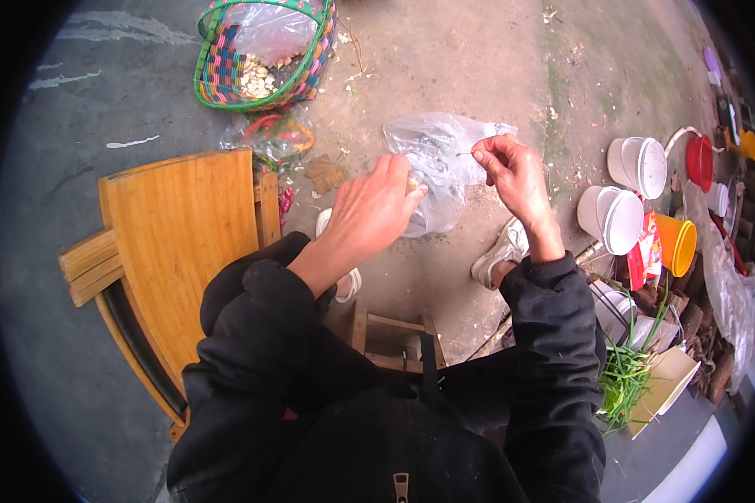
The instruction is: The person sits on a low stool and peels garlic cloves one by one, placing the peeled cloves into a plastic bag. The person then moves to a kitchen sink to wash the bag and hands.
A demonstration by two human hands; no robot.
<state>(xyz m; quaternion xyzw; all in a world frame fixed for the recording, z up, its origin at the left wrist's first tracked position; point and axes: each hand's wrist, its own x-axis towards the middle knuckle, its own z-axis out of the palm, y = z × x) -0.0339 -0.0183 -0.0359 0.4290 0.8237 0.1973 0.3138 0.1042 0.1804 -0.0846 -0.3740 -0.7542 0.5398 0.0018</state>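
Observation:
My left hand (pixel 369 205) is closed, back upward, with a small tan piece (pixel 413 181) showing between its thumb and fingers; its exact kind is mostly hidden. To the right, my right hand (pixel 513 168) pinches a thin sliver-like thing (pixel 465 154) at the fingertips, too small to name. Below and beyond both hands, a crumpled clear plastic bag (pixel 445 138) lies on the floor between my shoes. At the far left stands a colourful woven basket (pixel 205 80) with a green rim. Pale pieces like garlic cloves (pixel 257 79) and a clear bag (pixel 277 32) are in it.
A wooden chair (pixel 184 251) is close on my left. Another clear bag with red and green bits (pixel 273 134) lies by the basket. To the right are white buckets (pixel 621 222), a yellow bucket (pixel 684 247), green leafy vegetables (pixel 621 386) and stacked firewood (pixel 720 369).

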